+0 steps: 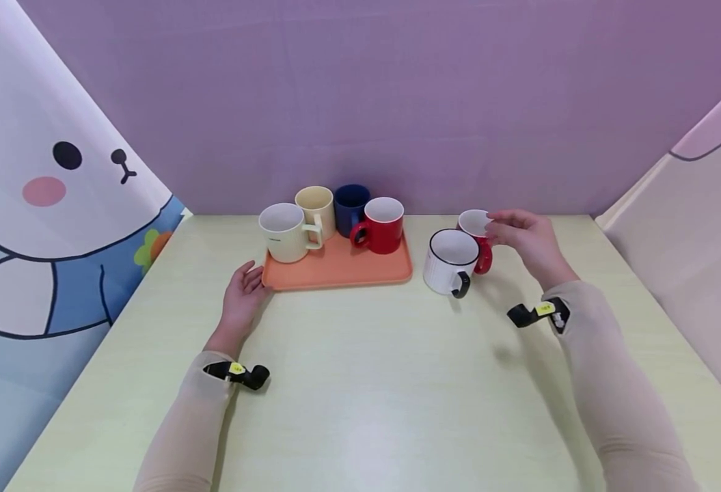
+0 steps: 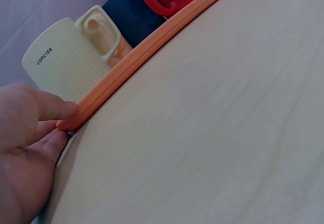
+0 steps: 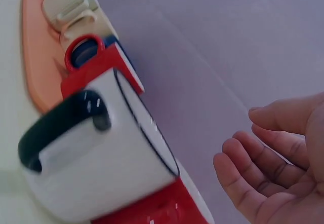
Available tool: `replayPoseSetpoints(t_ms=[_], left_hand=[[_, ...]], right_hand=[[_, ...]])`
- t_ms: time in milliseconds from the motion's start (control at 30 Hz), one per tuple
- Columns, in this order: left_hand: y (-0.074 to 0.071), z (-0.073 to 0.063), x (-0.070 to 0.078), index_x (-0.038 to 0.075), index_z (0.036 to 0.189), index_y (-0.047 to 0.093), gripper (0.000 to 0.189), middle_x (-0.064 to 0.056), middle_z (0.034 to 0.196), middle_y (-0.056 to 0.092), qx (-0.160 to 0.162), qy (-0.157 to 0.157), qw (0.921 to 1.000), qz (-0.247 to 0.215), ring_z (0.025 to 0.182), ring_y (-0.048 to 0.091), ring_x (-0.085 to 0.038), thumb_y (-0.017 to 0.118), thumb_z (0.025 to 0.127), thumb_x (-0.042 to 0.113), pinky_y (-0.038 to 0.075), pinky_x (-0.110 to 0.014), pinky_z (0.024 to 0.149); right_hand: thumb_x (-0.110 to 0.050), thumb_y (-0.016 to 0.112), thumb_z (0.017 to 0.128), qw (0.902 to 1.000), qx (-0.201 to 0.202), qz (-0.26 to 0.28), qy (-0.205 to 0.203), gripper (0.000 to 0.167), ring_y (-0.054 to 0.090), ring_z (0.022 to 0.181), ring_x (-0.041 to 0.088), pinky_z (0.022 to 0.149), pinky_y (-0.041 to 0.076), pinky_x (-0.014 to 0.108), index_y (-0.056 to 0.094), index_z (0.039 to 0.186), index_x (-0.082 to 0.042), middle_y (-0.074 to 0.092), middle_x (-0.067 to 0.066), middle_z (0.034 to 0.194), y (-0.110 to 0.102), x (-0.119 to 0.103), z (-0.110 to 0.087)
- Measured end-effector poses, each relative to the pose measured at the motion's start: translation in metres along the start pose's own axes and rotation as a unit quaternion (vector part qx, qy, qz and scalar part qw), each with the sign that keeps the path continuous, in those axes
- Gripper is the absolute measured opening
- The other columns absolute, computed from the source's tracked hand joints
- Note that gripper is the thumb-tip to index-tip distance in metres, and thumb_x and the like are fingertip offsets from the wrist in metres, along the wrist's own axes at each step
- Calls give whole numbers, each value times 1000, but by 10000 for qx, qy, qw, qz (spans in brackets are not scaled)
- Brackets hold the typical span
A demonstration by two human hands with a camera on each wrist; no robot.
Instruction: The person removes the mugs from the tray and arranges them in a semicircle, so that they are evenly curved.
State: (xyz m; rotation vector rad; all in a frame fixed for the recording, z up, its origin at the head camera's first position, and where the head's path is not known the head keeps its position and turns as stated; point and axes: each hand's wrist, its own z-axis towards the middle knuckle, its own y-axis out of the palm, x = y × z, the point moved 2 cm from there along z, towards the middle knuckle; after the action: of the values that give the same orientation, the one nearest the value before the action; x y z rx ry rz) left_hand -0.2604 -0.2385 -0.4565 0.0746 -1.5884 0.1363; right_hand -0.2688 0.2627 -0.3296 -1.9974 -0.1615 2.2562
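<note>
My left hand (image 1: 243, 301) pinches the front left corner of an orange tray (image 1: 342, 272), the thumb on its rim in the left wrist view. On the tray stand a cream ribbed mug (image 1: 288, 242) marked "concise", a pale yellow mug (image 1: 326, 208), a dark blue mug (image 1: 348, 212) and a red mug (image 1: 386, 232). To the tray's right, a white mug (image 1: 443, 266) with a black rim and handle stands before a second red mug (image 1: 485, 253). Beside these two my right hand (image 1: 529, 242) hovers with loosely bent fingers; the right wrist view shows it apart from them, holding nothing.
A pale wooden table (image 1: 360, 383) carries everything. Directly behind the mugs rises a purple backdrop (image 1: 397, 102). Printed cloth with a cartoon animal (image 1: 59, 205) hangs at the left, and a pale cloth (image 1: 692, 260) borders the right side.
</note>
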Motion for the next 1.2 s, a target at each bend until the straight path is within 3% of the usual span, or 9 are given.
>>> replayPoseSetpoints(t_ms=[233, 433, 633, 833, 1033, 1200], left_hand=[[0, 1, -1, -2, 155, 17, 72, -25, 154, 34, 20, -20, 10000, 4, 142, 36, -32, 54, 94, -13, 36, -37, 115], [1, -3, 7, -2, 156, 17, 72, -25, 155, 32, -25, -114, 9999, -9, 142, 35, -32, 54, 94, -13, 35, -38, 116], [0, -1, 4, -2, 156, 16, 73, -24, 156, 31, -17, -165, 9999, -39, 143, 34, -31, 53, 95, -13, 33, -39, 117], [-1, -2, 2, -1, 156, 18, 71, -24, 155, 33, 33, -64, 10000, 22, 142, 36, -31, 53, 95, -12, 35, -36, 116], [0, -3, 4, -2, 156, 17, 71, -24, 155, 33, 24, -67, 10000, 54, 142, 36, -32, 53, 95, -12, 36, -36, 116], [0, -3, 3, -2, 156, 18, 71, -24, 155, 33, 34, -81, 9999, 49, 142, 36, -32, 53, 95, -12, 36, -35, 116]], right_hand=[[-22, 70, 94, 9987, -159, -480, 108, 37, 71, 84, 17, 82, 59, 30, 64, 123, 1, 72, -5, 95, 26, -15, 8], [-10, 66, 95, 9986, -483, -167, -100, 31, 71, 82, 19, 82, 60, 28, 63, 122, 6, 71, 2, 97, 54, -24, 16], [-8, 62, 97, 9959, -858, -229, -165, 33, 69, 81, 13, 85, 59, 30, 60, 124, 10, 70, 3, 99, 83, -30, 24], [-2, 63, 95, 9931, -1127, -56, -311, 31, 68, 78, 16, 76, 60, 25, 60, 121, 14, 71, 5, 96, 115, -31, 32], [2, 63, 93, 9911, -1308, 122, -224, 31, 67, 78, 21, 74, 61, 25, 60, 120, 16, 69, 7, 89, 147, -27, 37], [2, 64, 93, 9910, -1335, 83, -26, 30, 67, 70, 16, 77, 62, 31, 63, 120, 13, 70, 15, 96, 169, -24, 41]])
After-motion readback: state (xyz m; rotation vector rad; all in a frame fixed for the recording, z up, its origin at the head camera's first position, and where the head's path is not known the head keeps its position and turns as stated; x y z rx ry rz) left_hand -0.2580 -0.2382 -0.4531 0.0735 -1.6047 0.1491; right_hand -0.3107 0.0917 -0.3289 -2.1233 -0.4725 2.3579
